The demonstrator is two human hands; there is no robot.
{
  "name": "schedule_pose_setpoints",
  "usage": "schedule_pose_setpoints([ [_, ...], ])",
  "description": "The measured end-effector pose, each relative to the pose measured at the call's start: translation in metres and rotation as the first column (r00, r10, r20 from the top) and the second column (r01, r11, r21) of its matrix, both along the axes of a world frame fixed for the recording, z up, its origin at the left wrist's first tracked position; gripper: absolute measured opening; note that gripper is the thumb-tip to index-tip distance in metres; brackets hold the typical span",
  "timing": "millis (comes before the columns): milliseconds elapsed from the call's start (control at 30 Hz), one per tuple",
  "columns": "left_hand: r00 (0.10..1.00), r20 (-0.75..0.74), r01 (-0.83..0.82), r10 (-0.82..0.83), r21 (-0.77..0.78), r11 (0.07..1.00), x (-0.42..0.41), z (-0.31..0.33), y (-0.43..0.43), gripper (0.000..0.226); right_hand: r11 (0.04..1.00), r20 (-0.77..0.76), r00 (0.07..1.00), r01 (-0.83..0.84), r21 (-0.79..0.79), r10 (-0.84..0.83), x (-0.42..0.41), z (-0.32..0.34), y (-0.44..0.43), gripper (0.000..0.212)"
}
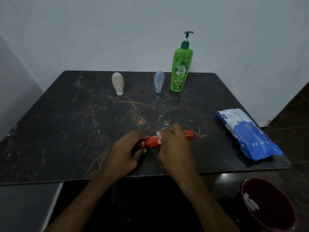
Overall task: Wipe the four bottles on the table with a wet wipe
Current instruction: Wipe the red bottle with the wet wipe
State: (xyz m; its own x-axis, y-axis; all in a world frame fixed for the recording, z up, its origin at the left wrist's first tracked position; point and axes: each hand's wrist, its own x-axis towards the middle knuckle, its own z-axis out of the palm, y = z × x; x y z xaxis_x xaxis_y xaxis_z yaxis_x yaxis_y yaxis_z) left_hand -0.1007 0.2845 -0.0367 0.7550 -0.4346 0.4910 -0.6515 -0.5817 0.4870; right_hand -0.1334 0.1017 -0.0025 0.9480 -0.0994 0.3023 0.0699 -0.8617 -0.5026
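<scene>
A red bottle (151,141) lies sideways near the front of the dark marble table (66,123). My left hand (127,152) grips its dark cap end. My right hand (174,145) is wrapped over its middle with a white wet wipe (158,135) pressed against it; only bits of the wipe show past my fingers. At the back stand a beige tube (117,83) on its cap, a pale blue tube (159,81) on its cap, and a tall green pump bottle (181,67).
A blue and white pack of wet wipes (247,133) lies at the table's right edge. Below the front right corner sits a dark red bin (270,206) with crumpled white wipes inside. A grey wall rises behind the table.
</scene>
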Motion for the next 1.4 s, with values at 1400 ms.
schedule_pose_setpoints([
  [1400, 0.999, -0.014, 0.039, -0.037, 0.141, 0.989, 0.001, -0.008, -0.004, 0.03, 0.977, -0.013, 0.986, 0.166, 0.133, -0.165, -0.002, -0.032, -0.084, 0.028],
])
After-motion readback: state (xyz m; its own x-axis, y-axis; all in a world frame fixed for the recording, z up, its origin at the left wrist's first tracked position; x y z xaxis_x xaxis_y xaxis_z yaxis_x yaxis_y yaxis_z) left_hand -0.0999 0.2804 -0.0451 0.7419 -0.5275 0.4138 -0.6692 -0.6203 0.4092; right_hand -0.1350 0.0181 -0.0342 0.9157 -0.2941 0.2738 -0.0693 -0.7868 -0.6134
